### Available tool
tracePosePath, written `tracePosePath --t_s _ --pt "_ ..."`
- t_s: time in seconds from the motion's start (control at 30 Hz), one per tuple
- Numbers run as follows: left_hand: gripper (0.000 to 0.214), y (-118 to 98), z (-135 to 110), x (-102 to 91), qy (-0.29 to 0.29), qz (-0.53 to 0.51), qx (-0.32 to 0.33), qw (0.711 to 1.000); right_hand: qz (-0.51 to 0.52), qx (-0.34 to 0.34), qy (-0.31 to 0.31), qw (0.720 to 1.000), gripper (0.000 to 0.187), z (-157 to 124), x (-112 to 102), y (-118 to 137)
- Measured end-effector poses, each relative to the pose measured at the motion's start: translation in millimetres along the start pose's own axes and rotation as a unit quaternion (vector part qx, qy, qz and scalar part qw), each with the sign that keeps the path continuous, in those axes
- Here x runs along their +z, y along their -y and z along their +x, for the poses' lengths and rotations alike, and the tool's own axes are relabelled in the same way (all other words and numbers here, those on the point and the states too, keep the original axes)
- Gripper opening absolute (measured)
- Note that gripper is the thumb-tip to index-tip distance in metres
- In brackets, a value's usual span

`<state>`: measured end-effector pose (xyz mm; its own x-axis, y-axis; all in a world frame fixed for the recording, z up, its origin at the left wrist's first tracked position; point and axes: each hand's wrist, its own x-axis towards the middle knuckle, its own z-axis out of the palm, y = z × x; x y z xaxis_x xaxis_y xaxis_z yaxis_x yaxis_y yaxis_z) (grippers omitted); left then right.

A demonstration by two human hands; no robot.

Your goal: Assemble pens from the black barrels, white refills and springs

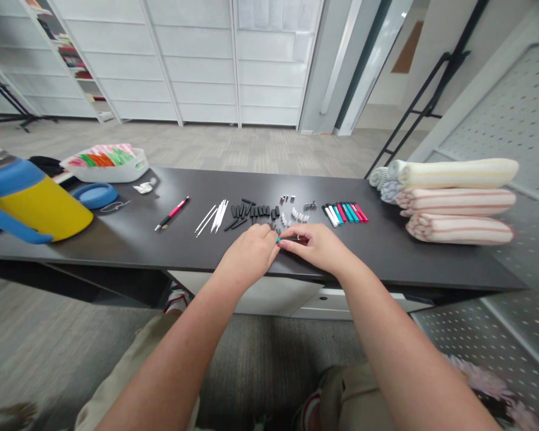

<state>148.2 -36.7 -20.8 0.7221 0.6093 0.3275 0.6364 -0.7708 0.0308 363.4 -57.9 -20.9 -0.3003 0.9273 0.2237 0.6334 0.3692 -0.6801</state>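
Note:
My left hand (254, 251) and my right hand (317, 245) meet close above the front of the dark table. Between their fingertips is a small pen piece with a teal end (278, 240); fingers hide most of it. Something dark and slim shows under my right fingers, its kind unclear. Just beyond my hands lie black pen grips (263, 211), small clear pen parts (300, 216) and little metallic pieces (310, 205). White ink refills (219, 215) lie to the left, beside a red and black pen (173, 214). Coloured pen barrels (345, 212) form a row on the right.
A yellow and blue jug (49, 197) stands at the left, near a blue lid (95, 194) and a white basket (117, 172) of colourful packets. Rolled towels (460, 200) are stacked at the right end of the table (197, 179). A pegboard panel (512, 126) rises beyond.

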Motion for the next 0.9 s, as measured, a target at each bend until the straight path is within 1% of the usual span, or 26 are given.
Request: tracePosePath --t_s 0.17,0.33,0.5,0.63,0.8,0.9 --pt "0.026 0.1 0.0 -1.6 -0.003 -0.019 0.013 1.0 -0.002 0.006 -0.01 1.0 0.018 0.0 -0.4 -0.4" --pt "0.043 -3.6 0.4 -4.7 -0.007 -0.027 0.015 1.0 -0.014 0.008 -0.016 1.0 0.019 0.6 -0.4 0.5" --pt "0.046 -5.1 0.4 -2.5 -0.005 0.0 -0.009 1.0 -0.015 0.012 -0.009 1.0 0.017 1.1 0.1 1.1" --pt "0.049 -5.1 -1.1 -2.3 0.008 0.009 -0.024 1.0 -0.008 0.012 -0.001 1.0 0.016 -0.1 -1.0 4.1" --pt "0.063 -8.4 -4.0 -5.0 0.037 0.019 -0.078 0.996 -0.009 0.01 0.017 1.0 0.016 -0.1 -2.3 5.9" --pt "0.068 -11.4 -4.1 -6.3 0.052 0.023 -0.095 0.994 -0.006 0.012 0.023 1.0 0.018 0.7 -2.7 4.6"
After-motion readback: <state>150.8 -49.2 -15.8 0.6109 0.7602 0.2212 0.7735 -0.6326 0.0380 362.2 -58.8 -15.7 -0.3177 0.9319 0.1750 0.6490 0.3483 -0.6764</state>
